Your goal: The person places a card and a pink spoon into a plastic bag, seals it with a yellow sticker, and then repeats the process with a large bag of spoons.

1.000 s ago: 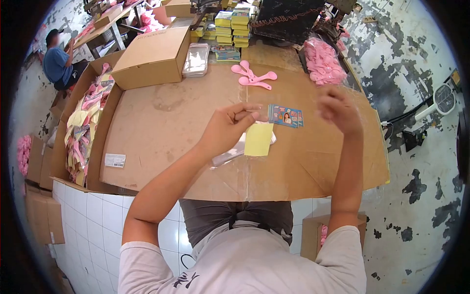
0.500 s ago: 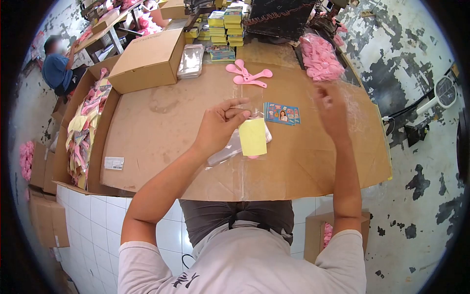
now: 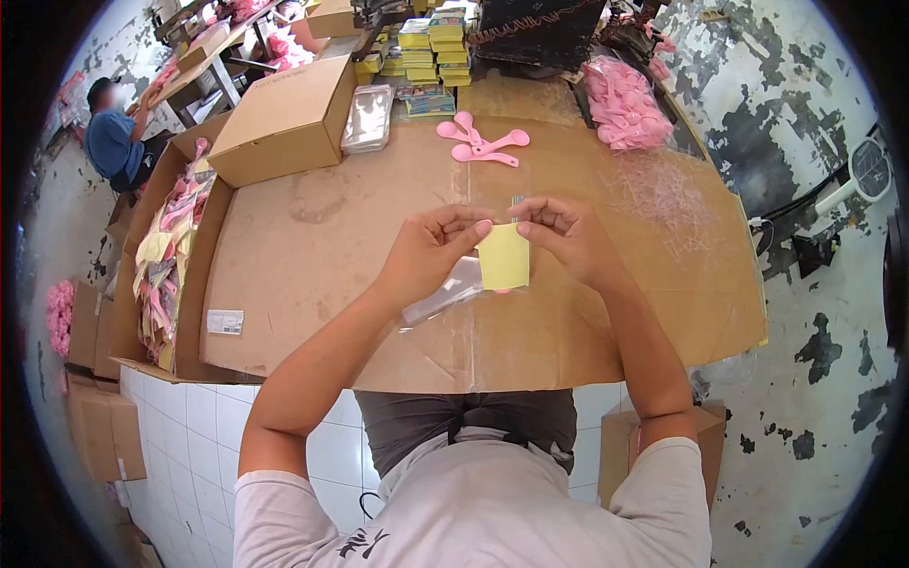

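Over the cardboard-covered table, my left hand pinches the top left corner of a yellow card. My right hand pinches the same card at its top right corner. The card hangs upright between both thumbs. Below and to the left of it lies a clear plastic bag, with a bit of pink showing under the card's lower edge. Several pink spoons lie in a cluster beyond my hands. The printed cards behind my right fingers are mostly hidden.
An open carton of packed pieces stands at the left, beside a closed box. Clear bags and card stacks are at the back. A bag of pink spoons is back right. A person sits far left.
My right hand has come in from the right and now grips the yellow card's top right corner. The card has shifted slightly right and up with my left hand.
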Demonstrator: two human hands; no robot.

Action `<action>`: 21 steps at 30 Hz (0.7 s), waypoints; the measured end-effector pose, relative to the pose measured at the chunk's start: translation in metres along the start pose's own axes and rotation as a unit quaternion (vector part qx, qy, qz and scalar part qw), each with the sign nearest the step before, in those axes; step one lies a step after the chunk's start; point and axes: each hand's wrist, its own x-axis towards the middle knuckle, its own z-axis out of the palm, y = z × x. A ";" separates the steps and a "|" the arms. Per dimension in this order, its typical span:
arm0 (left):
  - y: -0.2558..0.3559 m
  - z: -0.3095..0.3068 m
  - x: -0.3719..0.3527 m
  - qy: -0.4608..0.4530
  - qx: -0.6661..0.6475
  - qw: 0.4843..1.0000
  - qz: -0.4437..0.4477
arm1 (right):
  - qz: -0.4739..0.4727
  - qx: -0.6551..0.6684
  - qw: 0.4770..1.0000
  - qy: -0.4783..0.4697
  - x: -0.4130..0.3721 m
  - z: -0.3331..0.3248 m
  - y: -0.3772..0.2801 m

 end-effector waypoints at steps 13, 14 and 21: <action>-0.003 0.002 -0.003 -0.003 -0.009 0.999 0.033 | -0.007 0.032 0.999 0.019 -0.003 -0.015 0.019; 0.001 0.002 -0.004 -0.013 -0.049 0.998 0.022 | -0.013 0.015 1.000 0.013 -0.003 -0.018 0.017; -0.001 0.000 -0.001 -0.012 -0.039 0.999 -0.020 | 0.013 0.031 0.999 0.002 -0.004 -0.014 0.021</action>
